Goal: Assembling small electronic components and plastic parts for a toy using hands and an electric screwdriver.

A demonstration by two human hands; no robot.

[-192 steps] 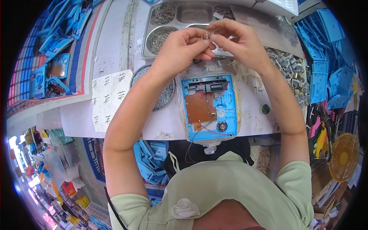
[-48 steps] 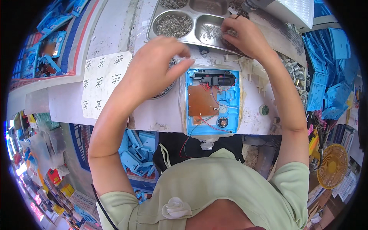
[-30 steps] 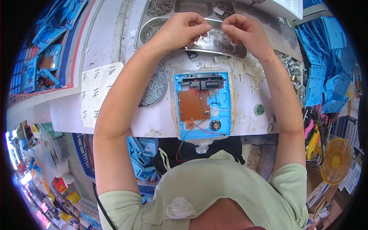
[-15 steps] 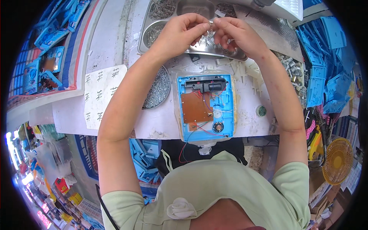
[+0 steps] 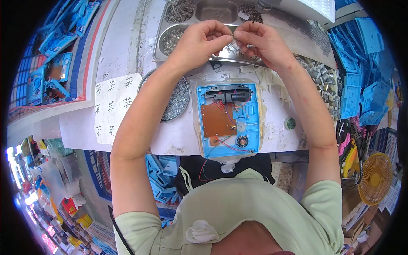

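Observation:
My left hand (image 5: 205,41) and my right hand (image 5: 264,43) meet fingertip to fingertip above a metal compartment tray (image 5: 203,26). Thumb and forefinger of each are pinched together. Whatever lies between them is too small to make out. Beneath, the tray's sections hold heaps of small silvery metal pieces (image 5: 172,39) that look like springs. Nearer me on the table lies an open blue plastic casing (image 5: 204,146), untouched. Inside it are a brown circuit board (image 5: 217,120), a black motor-like block (image 5: 233,96), a round speaker (image 5: 242,141) and thin coloured wires.
A round dish of screws (image 5: 175,100) is partly behind my left forearm. Metal cylinders (image 5: 321,83) are heaped at the right, beside stacked blue casings (image 5: 352,55). A marked white sheet (image 5: 111,104) and a small green round container (image 5: 290,123) lie on the table.
Both hands have come slightly nearer to me and stay pinched together over the tray. The blue casing stays in place.

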